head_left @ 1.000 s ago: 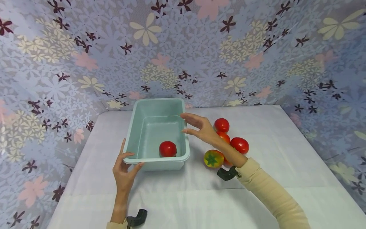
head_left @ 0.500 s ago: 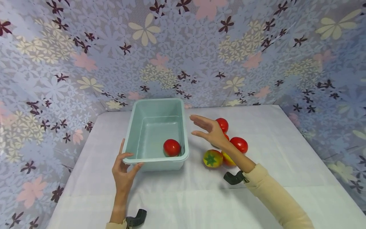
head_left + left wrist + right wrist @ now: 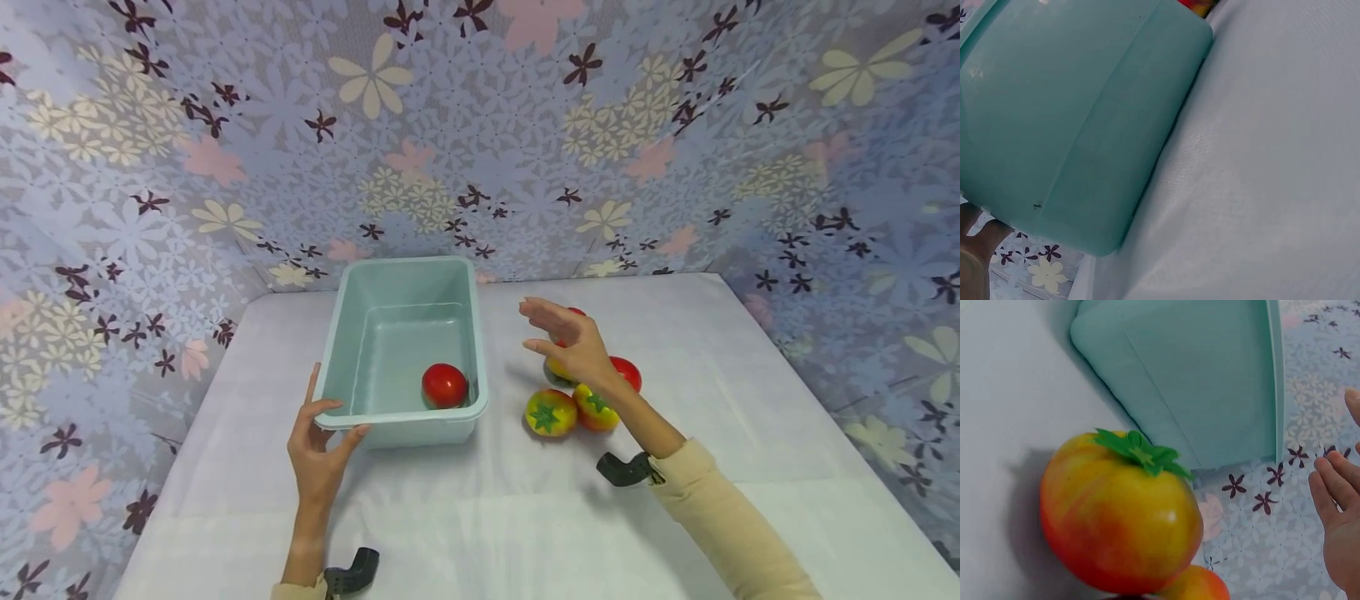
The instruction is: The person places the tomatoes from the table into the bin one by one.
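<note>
My left hand [image 3: 318,458] grips the front left corner of a pale green plastic bin [image 3: 482,350], thumb outside and a finger over the rim. One red tomato [image 3: 444,386] lies inside, near the front right corner. To the right of the bin, my right hand [image 3: 573,346] hovers with spread, slightly bent fingers, holding nothing. Under and around it sit several tomatoes: a yellow-red one with a green leafy top [image 3: 551,412], a similar one beside it [image 3: 597,408], and a red one [image 3: 628,372]. Others are partly hidden by the hand. A yellow-red tomato [image 3: 1122,519] looms large in the right wrist view.
A white cloth [image 3: 480,533] covers the table. Flower-patterned fabric [image 3: 517,167] rises behind it and at both sides. The bin stands close to the back fabric, left of the tomatoes. Black wrist mounts [image 3: 622,469] stick out at both wrists.
My right hand has drawn back from the bin's right rim to over the tomatoes. The tomato in the bin has shifted slightly. My left hand keeps its grip.
</note>
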`<state>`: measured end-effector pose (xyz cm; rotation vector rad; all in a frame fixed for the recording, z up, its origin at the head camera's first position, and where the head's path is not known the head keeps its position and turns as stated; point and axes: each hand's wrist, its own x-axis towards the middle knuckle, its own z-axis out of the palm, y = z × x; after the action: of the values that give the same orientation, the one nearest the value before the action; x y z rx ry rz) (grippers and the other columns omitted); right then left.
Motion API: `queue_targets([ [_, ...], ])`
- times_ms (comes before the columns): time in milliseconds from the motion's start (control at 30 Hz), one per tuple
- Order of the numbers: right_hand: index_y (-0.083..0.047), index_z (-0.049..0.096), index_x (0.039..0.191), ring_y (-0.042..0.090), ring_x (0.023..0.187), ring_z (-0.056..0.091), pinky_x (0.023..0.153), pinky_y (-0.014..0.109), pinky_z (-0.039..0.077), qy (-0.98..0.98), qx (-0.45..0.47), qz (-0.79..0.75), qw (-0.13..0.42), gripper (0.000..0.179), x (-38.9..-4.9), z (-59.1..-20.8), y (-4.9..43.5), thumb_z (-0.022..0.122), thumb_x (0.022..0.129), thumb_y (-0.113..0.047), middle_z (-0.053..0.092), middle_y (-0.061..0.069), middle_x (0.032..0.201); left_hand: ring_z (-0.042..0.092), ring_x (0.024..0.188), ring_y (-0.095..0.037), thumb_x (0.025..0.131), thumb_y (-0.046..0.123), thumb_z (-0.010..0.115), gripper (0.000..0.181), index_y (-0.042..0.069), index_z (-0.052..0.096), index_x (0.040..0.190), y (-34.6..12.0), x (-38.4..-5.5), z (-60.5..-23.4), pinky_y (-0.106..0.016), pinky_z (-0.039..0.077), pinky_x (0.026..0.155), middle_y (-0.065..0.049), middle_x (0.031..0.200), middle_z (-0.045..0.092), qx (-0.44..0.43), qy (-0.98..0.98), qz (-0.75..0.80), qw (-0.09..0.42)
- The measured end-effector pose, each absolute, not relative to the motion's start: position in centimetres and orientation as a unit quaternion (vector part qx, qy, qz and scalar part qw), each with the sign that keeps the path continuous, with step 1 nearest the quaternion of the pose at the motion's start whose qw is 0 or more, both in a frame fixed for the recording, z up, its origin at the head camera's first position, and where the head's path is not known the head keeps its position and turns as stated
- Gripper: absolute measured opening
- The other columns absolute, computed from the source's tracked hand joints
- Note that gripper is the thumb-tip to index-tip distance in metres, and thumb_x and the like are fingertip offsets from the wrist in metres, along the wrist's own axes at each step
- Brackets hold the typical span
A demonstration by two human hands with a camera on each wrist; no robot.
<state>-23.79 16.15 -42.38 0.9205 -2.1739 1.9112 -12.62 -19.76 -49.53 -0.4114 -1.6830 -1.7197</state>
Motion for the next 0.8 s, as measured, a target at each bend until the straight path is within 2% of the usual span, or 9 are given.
queue_targets([
  [133,0.008,0.046,0.138,0.03,0.128,0.054,0.105,0.034,0.045,-0.701,0.291,0.649,0.048,0.057,-23.4,-42.6,17.2,0.07,0.086,0.002,0.054,0.029,0.136,0.039,0.141,-0.024,0.063,-0.026,0.072,0.047,-0.015,0.053,0.105,-19.8,-12.5,-49.5,-0.022,0.049,0.096,-0.027,0.155,0.029,-0.158,-0.647,-0.664,0.34],
  [267,0.005,0.047,0.139,0.024,0.127,0.055,0.101,0.026,0.047,-0.702,0.279,0.654,0.046,0.056,-23.1,-43.0,18.6,0.069,0.088,0.001,0.056,0.023,0.137,0.039,0.141,-0.024,0.063,-0.026,0.072,0.048,-0.016,0.052,0.106,-19.7,-12.5,-49.4,-0.021,0.049,0.096,-0.027,0.155,0.028,-0.154,-0.657,-0.655,0.34],
  [533,0.007,0.046,0.139,0.025,0.127,0.056,0.101,0.029,0.047,-0.699,0.267,0.659,0.076,0.053,-22.5,-43.8,21.2,0.064,0.09,0.004,0.054,0.028,0.136,0.04,0.14,-0.024,0.061,-0.027,0.072,0.049,-0.017,0.051,0.105,-19.8,-12.4,-49.0,-0.018,0.049,0.094,-0.029,0.154,0.029,-0.155,-0.676,-0.632,0.345],
  [800,-0.001,0.05,0.14,0.02,0.124,0.058,0.099,0.026,0.048,-0.708,0.233,0.661,0.087,0.052,-22.3,-44.4,22.9,0.064,0.09,0.003,0.057,0.021,0.136,0.039,0.141,-0.024,0.061,-0.027,0.072,0.051,-0.017,0.051,0.106,-19.9,-12.6,-49.5,-0.019,0.049,0.095,-0.027,0.155,0.029,-0.148,-0.679,-0.631,0.344],
])
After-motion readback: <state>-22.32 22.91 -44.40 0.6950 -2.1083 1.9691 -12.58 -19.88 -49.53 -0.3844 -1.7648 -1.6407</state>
